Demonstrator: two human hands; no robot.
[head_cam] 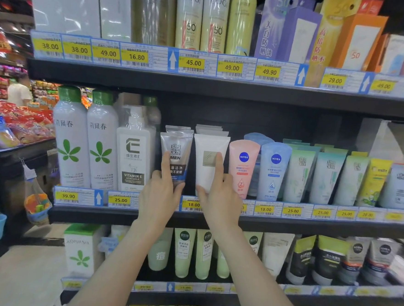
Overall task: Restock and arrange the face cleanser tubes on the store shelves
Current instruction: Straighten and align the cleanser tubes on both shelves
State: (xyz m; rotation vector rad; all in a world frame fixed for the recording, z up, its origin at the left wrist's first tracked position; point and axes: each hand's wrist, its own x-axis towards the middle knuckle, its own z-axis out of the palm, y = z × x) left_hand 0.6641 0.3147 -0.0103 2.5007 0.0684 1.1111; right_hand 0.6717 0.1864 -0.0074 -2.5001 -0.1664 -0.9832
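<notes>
Left fingers point(168, 164) pinching silver MEN cleanser tube point(175, 154) | right fingers point(219, 166) pinching white matte tube point(208, 163) | square both flush at middle shelf edge point(286, 227), labels forward.

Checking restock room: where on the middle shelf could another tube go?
Only the dark gap between the silver MEN tube and white tube. From the pink Nivea tube rightward, tubes stand packed.

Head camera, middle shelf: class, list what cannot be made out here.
- Silver MEN tube: lower part hidden by the left hand.
- White tube: base covered by the right hand.
- Price tag between the wrists: partly hidden.
- Rear tubes: labels blocked by front ones.
</notes>
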